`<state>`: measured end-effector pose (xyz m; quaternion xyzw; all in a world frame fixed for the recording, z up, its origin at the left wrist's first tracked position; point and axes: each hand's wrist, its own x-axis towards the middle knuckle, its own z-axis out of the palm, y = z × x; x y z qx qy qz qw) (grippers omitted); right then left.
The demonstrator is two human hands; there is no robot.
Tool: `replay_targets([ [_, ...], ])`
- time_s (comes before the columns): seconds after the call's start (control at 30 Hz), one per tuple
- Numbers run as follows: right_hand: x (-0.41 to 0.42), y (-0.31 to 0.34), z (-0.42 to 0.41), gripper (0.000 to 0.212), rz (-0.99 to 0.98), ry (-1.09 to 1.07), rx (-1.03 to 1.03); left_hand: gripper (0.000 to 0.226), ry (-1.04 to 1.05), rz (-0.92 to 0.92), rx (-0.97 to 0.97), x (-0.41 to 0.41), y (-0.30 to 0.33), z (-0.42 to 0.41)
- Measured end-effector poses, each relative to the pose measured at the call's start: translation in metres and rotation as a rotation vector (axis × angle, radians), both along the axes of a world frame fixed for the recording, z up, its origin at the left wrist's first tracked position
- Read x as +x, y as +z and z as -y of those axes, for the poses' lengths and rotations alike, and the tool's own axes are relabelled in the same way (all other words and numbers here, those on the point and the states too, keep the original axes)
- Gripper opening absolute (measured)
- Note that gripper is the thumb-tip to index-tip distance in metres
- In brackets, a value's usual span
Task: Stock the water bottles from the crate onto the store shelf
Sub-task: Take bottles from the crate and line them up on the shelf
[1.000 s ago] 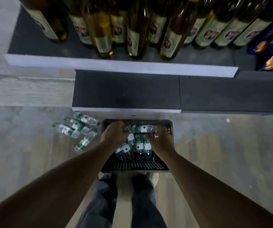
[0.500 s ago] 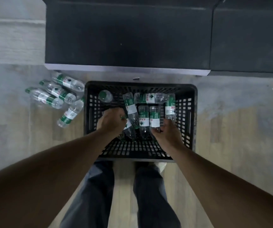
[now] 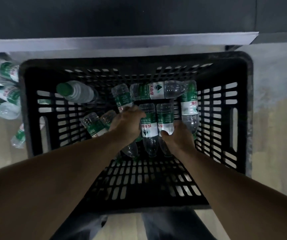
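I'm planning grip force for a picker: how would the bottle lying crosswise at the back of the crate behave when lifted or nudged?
The crosswise bottle looks full of clear water, so probably heavy for its size. Lying on its round side atop others in the crate, it would likely roll if nudged. Thin clear plastic probably dents slightly under a squeeze.

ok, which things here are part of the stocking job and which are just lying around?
Job:
crate
bottles in crate
shelf
left hand, curled on bottles
right hand, gripping a bottle

Lying about:
loose bottles on floor, left of crate; they may belong to the job too, can't tell
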<state>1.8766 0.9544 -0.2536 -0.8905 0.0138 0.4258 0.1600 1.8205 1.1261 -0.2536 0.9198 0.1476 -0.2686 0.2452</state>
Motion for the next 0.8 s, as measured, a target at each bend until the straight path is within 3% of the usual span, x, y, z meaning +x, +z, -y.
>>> replay_targets([
  [0.23,0.008,-0.063,-0.016,0.078,0.103,-0.09,-0.036,0.068,-0.31,0.11,0.092,0.008,-0.057,0.021],
  [0.47,0.029,-0.082,-0.015,0.081,0.121,-0.151,-0.137,0.05,-0.632,0.339,0.332,0.004,-0.081,0.028],
  [0.57,0.033,-0.083,-0.018,0.075,0.107,-0.147,-0.157,0.051,-0.668,0.385,0.406,0.005,-0.088,0.03],
  [0.7,0.031,-0.075,-0.013,0.077,0.15,-0.138,-0.148,0.05,-0.677,0.356,0.437,0.007,-0.09,0.038],
  [0.8,0.026,-0.064,0.0,0.093,0.2,-0.07,-0.104,0.055,-0.765,0.295,0.429,0.006,-0.093,0.046],
])
